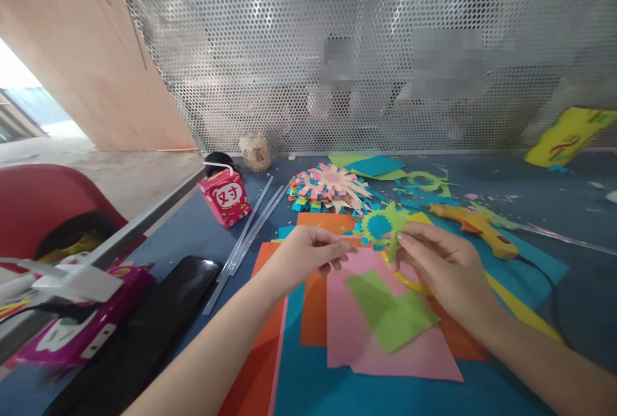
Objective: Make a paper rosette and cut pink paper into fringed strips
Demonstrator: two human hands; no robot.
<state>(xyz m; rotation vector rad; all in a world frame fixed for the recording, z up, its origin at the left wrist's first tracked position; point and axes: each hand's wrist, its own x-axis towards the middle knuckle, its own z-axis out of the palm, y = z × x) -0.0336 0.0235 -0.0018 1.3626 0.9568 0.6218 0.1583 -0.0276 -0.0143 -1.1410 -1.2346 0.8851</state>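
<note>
My right hand point(441, 265) pinches a light-green paper cutout point(398, 223) with a notched edge, held upright over the stack. A yellow loop point(409, 283), which looks like a scissors handle, hangs at the same hand; the rest of it is hidden. Left of it, my left hand point(321, 251) hovers with curled fingers drawn together, nothing visible in them. Below both hands lies a green paper square point(393, 313) on a pink sheet point(357, 355), over orange point(313, 313) and blue sheets point(308, 384). Fringed pink paper flowers point(332, 178) are piled behind.
A yellow glue gun point(475, 226) with a black cord lies at the right. Clear glue sticks point(255, 229), a red drink carton point(225, 197), a black phone point(193, 281) and a purple power strip point(91, 332) are at the left. A perforated metal panel point(270, 36) stands behind.
</note>
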